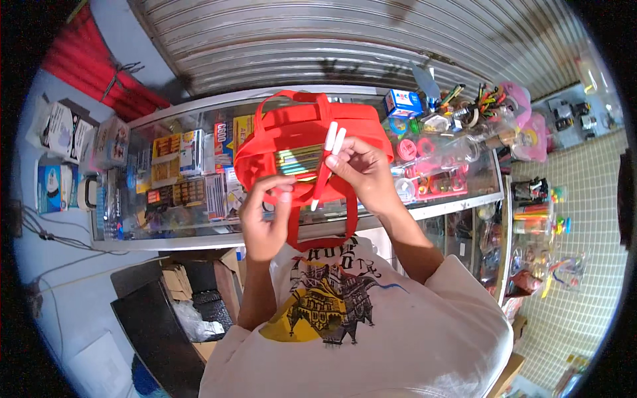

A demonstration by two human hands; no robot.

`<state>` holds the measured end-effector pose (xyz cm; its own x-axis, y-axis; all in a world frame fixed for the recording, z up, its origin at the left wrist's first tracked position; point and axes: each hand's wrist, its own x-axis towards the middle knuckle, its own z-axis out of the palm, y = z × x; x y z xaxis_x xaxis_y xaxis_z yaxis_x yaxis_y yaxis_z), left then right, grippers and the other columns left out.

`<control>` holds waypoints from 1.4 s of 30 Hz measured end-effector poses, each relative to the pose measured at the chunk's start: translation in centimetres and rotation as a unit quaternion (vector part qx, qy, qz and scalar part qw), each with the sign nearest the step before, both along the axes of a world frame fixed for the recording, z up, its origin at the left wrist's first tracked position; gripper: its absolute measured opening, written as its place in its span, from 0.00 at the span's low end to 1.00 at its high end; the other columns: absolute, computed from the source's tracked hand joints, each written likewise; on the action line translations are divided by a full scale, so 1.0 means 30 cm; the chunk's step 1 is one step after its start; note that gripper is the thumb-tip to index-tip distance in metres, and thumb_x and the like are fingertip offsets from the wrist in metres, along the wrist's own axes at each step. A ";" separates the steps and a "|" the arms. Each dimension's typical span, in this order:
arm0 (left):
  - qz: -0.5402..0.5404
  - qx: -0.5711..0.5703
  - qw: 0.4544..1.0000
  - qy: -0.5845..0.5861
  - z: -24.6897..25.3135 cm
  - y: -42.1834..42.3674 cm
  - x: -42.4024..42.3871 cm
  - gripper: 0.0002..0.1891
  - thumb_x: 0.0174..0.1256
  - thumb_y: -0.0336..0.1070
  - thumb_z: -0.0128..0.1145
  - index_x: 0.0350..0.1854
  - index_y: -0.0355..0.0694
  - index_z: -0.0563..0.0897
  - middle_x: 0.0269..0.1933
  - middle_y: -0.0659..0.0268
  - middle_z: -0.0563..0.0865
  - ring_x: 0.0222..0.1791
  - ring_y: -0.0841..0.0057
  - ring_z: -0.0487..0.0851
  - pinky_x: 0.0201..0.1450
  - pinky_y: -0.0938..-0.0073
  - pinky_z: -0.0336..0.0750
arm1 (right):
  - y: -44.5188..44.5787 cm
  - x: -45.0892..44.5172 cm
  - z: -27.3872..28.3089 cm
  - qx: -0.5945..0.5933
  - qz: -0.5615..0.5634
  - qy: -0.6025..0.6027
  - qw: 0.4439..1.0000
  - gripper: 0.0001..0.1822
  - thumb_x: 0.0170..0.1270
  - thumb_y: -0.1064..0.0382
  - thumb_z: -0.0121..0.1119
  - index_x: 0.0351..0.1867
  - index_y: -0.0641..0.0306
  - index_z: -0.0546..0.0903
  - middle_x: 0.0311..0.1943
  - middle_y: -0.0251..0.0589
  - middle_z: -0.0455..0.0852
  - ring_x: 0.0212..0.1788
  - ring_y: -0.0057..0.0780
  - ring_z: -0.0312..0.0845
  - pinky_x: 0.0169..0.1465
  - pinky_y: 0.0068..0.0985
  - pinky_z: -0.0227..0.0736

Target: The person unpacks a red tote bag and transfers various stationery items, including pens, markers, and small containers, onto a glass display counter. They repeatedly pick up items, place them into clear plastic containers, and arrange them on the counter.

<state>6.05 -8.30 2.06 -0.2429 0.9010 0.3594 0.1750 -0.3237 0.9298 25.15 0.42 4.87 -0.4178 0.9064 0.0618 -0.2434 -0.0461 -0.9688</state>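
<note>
My right hand point(366, 174) pinches two slim red pens with white ends point(322, 184) between thumb and fingers. They are tilted above the opening of a red fabric tote bag point(366, 119). Inside the bag lie several long, thin striped items point(298, 158), perhaps pencils; their lower parts are hidden. Near the bag's front left side, my left hand point(266, 214) is raised with its fingers apart and nothing visible in it. One bag handle stands up at the back; the other handle point(351, 214) hangs over the counter's front edge towards my shirt.
The bag rests on a glass display counter point(174, 243) with boxed goods beneath the glass. To its right stand a blue-and-white box point(403, 103), tape rolls point(406, 149) and clustered pens point(485, 102). A metal roller shutter point(298, 45) closes the back. Cables point(59, 239) hang at left.
</note>
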 end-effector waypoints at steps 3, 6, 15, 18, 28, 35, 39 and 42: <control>-0.078 -0.059 0.993 0.069 0.039 0.009 0.038 0.15 0.69 0.32 0.68 0.54 0.34 0.82 0.45 0.58 0.90 0.45 0.73 0.86 0.49 0.70 0.78 | -0.043 0.001 0.007 0.023 -0.016 0.002 1.000 0.09 0.73 0.73 0.66 0.52 0.68 0.82 0.40 0.30 0.88 0.44 0.16 0.82 0.50 0.21 0.78; -0.097 -0.037 0.993 0.050 0.007 0.038 0.089 0.13 0.71 0.31 0.67 0.52 0.32 0.82 0.44 0.56 0.91 0.43 0.73 0.91 0.47 0.73 0.81 | -0.073 0.024 -0.010 0.034 -0.038 0.035 0.998 0.10 0.72 0.74 0.66 0.52 0.70 0.81 0.43 0.35 0.89 0.45 0.19 0.84 0.53 0.23 0.81; -0.207 -0.115 0.969 -0.062 0.015 0.045 0.271 0.07 0.74 0.26 0.62 0.49 0.29 0.81 0.42 0.56 0.93 0.36 0.78 0.90 0.43 0.76 0.82 | -0.088 0.263 0.009 0.066 -0.052 0.025 0.996 0.15 0.68 0.76 0.68 0.55 0.68 0.82 0.44 0.37 0.89 0.45 0.18 0.85 0.49 0.22 0.81; -0.195 -0.102 0.973 -0.064 0.017 0.048 0.359 0.08 0.74 0.26 0.63 0.49 0.29 0.81 0.39 0.56 0.93 0.36 0.79 0.89 0.44 0.76 0.81 | -0.089 0.332 0.058 0.115 -0.110 0.027 0.987 0.25 0.67 0.75 0.70 0.66 0.67 0.78 0.47 0.37 0.90 0.45 0.17 0.85 0.49 0.21 0.81; -0.213 -0.037 0.972 0.097 0.087 0.128 0.597 0.10 0.72 0.34 0.66 0.47 0.33 0.84 0.37 0.56 0.90 0.35 0.73 0.91 0.39 0.74 0.80 | -0.063 0.740 0.116 0.349 -0.152 -0.066 0.922 0.09 0.63 0.70 0.73 0.45 0.68 0.91 0.41 0.44 0.93 0.42 0.33 0.91 0.45 0.29 0.84; -0.084 0.100 0.991 0.023 -0.069 0.289 0.795 0.22 0.76 0.47 0.60 0.58 0.32 0.79 0.55 0.55 0.82 0.53 0.68 0.83 0.57 0.66 0.76 | 0.026 0.986 0.227 0.379 -0.319 -0.006 0.869 0.17 0.66 0.78 0.68 0.56 0.75 0.81 0.49 0.56 0.90 0.47 0.40 0.92 0.54 0.32 0.87; -0.060 0.071 0.975 0.201 -0.089 0.325 0.896 0.36 0.65 0.40 0.73 0.71 0.34 0.70 0.66 0.53 0.78 0.64 0.66 0.80 0.66 0.63 0.73 | 0.106 1.012 0.289 0.426 -0.297 -0.114 0.847 0.15 0.64 0.72 0.72 0.53 0.67 0.88 0.43 0.46 0.93 0.47 0.30 0.92 0.51 0.26 0.85; -0.077 0.036 0.980 0.182 -0.122 0.344 0.937 0.50 0.52 0.39 0.82 0.75 0.33 0.64 0.67 0.47 0.78 0.66 0.55 0.78 0.70 0.57 0.71 | 0.141 0.996 0.324 0.473 -0.245 -0.208 0.820 0.14 0.63 0.64 0.74 0.50 0.62 0.91 0.41 0.42 0.94 0.39 0.32 0.89 0.45 0.28 0.82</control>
<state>34.17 2.03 -1.59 0.0491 0.8860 0.4611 0.4351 -0.4346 0.7886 55.02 4.67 14.60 -0.1814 0.6004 0.7789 0.3522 0.7791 -0.5186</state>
